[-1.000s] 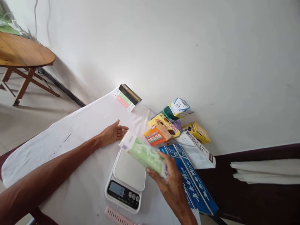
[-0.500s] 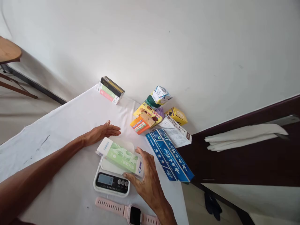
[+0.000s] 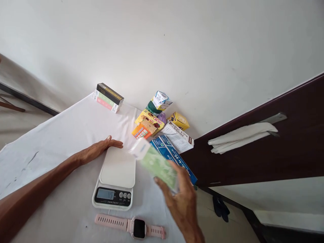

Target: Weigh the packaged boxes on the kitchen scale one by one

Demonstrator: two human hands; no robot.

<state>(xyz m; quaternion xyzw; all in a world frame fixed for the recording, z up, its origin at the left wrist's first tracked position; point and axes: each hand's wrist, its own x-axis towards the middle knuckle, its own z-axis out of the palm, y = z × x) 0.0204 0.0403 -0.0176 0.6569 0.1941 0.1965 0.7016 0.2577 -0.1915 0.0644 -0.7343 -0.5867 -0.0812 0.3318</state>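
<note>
My right hand (image 3: 181, 192) grips the end of a long green and white carton (image 3: 159, 165), thumb on one side and fingers on the other. The carton is a little blurred and held to the right of a white digital kitchen scale (image 3: 118, 168), apart from its platform. Digits show on the scale's display, perhaps 45. My left hand (image 3: 98, 150) rests with fingers stretched out at the scale's far left edge, holding nothing. A pink-strapped smartwatch (image 3: 139, 227) lies in front of the scale.
Blue toothpaste boxes (image 3: 174, 153), a white box marked Super Meal (image 3: 178, 136), an orange box (image 3: 141, 131) and several more packages crowd the right back. A black box (image 3: 110, 93) stacks with others near the wall. A white cloth (image 3: 243, 136) hangs over a dark door's handle.
The carton has gone from above the scale to its right in my right hand, baring the platform. My left hand stays near the scale's far edge. The view has shifted slightly.
</note>
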